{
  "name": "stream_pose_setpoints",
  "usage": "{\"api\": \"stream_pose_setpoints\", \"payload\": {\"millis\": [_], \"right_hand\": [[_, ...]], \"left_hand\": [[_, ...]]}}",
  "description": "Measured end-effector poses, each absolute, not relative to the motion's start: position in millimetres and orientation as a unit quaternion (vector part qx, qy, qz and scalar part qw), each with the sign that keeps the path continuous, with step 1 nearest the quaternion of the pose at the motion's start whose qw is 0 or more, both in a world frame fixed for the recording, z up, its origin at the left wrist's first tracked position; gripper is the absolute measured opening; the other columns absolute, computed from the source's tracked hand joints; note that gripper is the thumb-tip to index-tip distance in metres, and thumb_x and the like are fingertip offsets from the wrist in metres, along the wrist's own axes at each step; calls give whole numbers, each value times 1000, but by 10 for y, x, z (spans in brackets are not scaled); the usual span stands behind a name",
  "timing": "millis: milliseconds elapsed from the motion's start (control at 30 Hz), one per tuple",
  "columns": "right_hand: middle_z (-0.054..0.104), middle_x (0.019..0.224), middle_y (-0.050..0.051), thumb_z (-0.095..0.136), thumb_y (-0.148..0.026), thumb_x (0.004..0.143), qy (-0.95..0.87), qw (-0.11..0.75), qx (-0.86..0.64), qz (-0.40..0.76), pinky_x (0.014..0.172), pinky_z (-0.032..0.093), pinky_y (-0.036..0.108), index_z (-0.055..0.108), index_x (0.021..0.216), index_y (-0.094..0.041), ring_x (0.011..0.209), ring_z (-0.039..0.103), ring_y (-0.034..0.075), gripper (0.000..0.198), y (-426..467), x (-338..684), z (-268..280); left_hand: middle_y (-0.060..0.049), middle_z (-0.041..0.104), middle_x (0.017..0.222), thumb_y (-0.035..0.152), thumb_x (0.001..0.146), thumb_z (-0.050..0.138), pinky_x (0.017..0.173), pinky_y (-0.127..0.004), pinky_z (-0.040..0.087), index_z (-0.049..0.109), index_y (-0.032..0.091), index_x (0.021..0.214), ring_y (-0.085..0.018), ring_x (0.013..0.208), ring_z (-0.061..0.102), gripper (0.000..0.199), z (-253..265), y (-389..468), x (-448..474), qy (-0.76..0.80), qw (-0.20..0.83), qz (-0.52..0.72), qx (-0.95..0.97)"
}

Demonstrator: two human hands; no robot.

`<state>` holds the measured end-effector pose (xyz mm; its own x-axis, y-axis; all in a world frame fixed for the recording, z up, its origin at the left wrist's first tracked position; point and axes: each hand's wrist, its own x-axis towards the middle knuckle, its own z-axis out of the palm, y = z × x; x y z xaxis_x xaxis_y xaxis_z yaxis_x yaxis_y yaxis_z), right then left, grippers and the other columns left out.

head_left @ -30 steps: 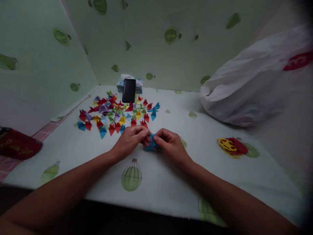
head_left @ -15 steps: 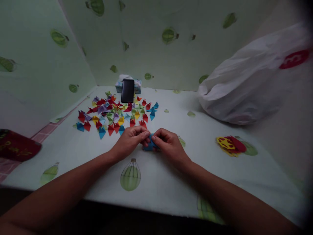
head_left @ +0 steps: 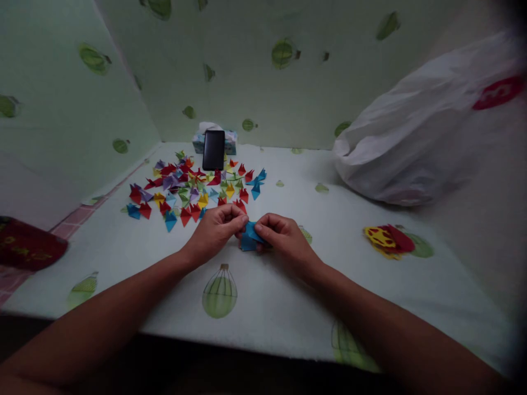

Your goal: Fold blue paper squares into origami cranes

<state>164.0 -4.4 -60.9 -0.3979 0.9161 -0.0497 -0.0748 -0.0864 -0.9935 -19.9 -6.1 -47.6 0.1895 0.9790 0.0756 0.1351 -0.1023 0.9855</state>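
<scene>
Between my two hands, above the middle of the table, is a partly folded piece of blue paper. My left hand pinches its upper left corner between thumb and fingers. From the other side my right hand grips the right edge, its thumb lying on top. The fingers below the paper are mostly hidden. Just beyond my left hand spreads a cluster of small folded paper figures in red, blue, yellow, green and purple.
Behind the figures, a black phone leans on a tissue box. A large white plastic bag stands at the back right. Yellow and red cut-outs lie to the right. A dark red object sits at the left edge.
My left hand has shifted slightly left, and more of the blue paper now shows between my hands. The view has tilted slightly.
</scene>
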Motion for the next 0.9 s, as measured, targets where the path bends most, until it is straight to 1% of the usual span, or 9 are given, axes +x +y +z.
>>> {"api": "stream_pose_setpoints", "payload": {"millis": [133,200,300,400,533,633,700,800,900], "right_hand": [[60,60,-3,68,-41,81,-566,406,-400,595,55,43,25,58,73,-18,54,54,11,26,-41,1635,-613],[60,60,-3,67,-42,81,-574,404,-402,588,55,42,25,58,74,-18,54,54,11,26,-40,1635,-615],[61,63,-2,68,-41,80,-575,395,-396,597,56,42,26,57,74,-18,54,55,11,26,-40,1635,-617],[60,63,-2,69,-40,78,-574,397,-398,595,56,44,26,56,74,-19,55,55,11,25,-42,1636,-620],[58,65,-2,66,-33,80,-602,443,-416,518,58,43,27,55,75,-20,60,54,13,18,-51,1640,-635],[58,72,-1,62,-22,80,-631,478,-405,457,62,44,28,56,80,-21,67,56,14,6,-73,1642,-637],[59,75,-1,59,-18,80,-631,489,-394,455,65,46,29,56,83,-21,69,57,14,6,-93,1641,-623],[59,75,-1,58,-18,81,-604,499,-377,494,65,48,29,54,84,-22,67,59,14,6,-119,1634,-592],[61,72,-2,57,-23,86,-532,515,-341,579,65,50,29,55,88,-22,63,61,13,3,-126,1626,-568]], "left_hand": [[2,62,69,35,84,70,62,-24,49,64,15,84,-10,62,59,21,-512,-71,-176,448,509,438,591],[1,64,69,34,83,71,62,-24,48,66,14,83,-11,63,60,21,-524,-72,-174,446,518,423,595],[0,64,68,33,83,71,63,-24,47,66,14,78,-11,64,59,21,-531,-69,-184,449,504,425,602],[1,64,66,33,83,72,63,-24,48,66,14,81,-11,63,59,19,-529,-67,-194,452,490,453,591],[0,65,74,27,79,75,65,-26,51,67,16,86,-12,66,62,16,-502,-79,-179,437,484,490,579],[-2,67,84,21,77,75,74,-28,53,67,18,81,-15,78,64,10,-465,-104,-160,408,421,524,617],[-4,68,88,17,81,71,80,-30,53,66,19,78,-17,87,65,6,-443,-125,-153,384,365,539,655],[-5,70,90,15,86,66,84,-32,53,65,20,75,-18,91,65,12,-422,-154,-157,367,280,545,700],[-5,72,90,14,87,64,85,-34,53,64,21,75,-18,89,66,14,-410,-179,-177,365,194,544,730]]}}
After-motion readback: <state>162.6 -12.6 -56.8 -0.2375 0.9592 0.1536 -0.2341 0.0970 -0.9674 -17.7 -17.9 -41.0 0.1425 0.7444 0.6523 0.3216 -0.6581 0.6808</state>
